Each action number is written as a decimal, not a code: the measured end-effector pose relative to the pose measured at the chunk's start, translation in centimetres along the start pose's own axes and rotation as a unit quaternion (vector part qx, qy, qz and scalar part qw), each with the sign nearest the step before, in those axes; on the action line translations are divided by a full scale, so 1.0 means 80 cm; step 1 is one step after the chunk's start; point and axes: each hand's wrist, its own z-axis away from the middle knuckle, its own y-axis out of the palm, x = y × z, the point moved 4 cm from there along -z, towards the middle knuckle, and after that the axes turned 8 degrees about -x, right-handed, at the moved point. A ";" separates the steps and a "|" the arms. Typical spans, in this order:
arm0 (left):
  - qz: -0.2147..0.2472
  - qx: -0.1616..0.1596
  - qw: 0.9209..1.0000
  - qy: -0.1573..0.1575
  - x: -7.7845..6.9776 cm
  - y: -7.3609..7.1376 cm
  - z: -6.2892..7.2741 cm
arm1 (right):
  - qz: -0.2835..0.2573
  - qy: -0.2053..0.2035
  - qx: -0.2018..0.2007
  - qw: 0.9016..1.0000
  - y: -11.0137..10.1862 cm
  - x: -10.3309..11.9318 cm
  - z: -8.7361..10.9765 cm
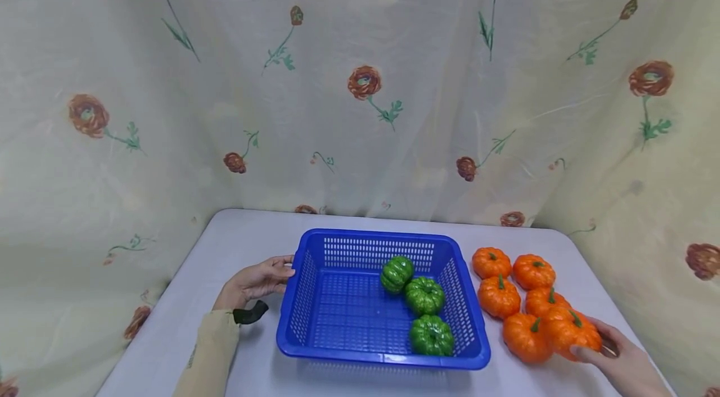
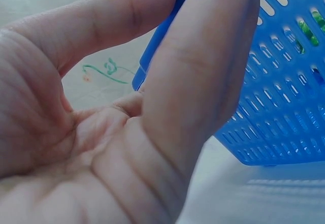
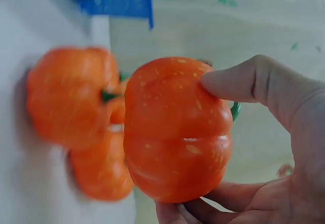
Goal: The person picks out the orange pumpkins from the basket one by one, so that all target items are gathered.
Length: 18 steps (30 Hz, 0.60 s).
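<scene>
My left hand (image 1: pixel 261 278) pinches the left rim of a blue plastic basket (image 1: pixel 287 322), thumb on one side and fingers on the other in the left wrist view. Inside the basket, toward its right side, sit three green pumpkins (image 1: pixel 424 296). At the right, my right hand (image 1: pixel 619 353) grips an orange pumpkin (image 3: pixel 177 132) between thumb and fingers. This pumpkin is raised and overlaps the other orange pumpkins (image 1: pixel 499 297) in the head view. Its green stem points up, partly hidden behind the pumpkin in the right wrist view.
Several orange pumpkins stand grouped on the white table (image 1: pixel 253 231), right beside the basket's right wall. A floral curtain (image 1: pixel 360 153) hangs behind the table and along both sides. A dark curved object (image 1: pixel 250 312) shows at my left wrist.
</scene>
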 end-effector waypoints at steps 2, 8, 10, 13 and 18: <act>-0.006 -0.002 1.000 0.003 -0.001 0.000 0.000 | -0.010 0.010 -0.004 1.000 -0.002 -0.015 -0.006; -0.016 0.000 1.000 0.008 0.000 0.001 0.000 | -0.022 0.005 -0.017 1.000 0.002 -0.052 -0.028; -0.015 0.001 1.000 0.006 0.000 0.000 0.001 | -0.024 0.010 -0.024 0.999 0.005 -0.061 -0.034; -0.015 -0.001 1.000 0.003 0.000 -0.001 0.000 | -0.022 0.010 -0.029 0.999 0.009 -0.069 -0.041; -0.016 0.002 1.000 0.003 -0.002 -0.001 -0.003 | 0.007 -0.003 -0.038 0.999 0.015 -0.072 -0.046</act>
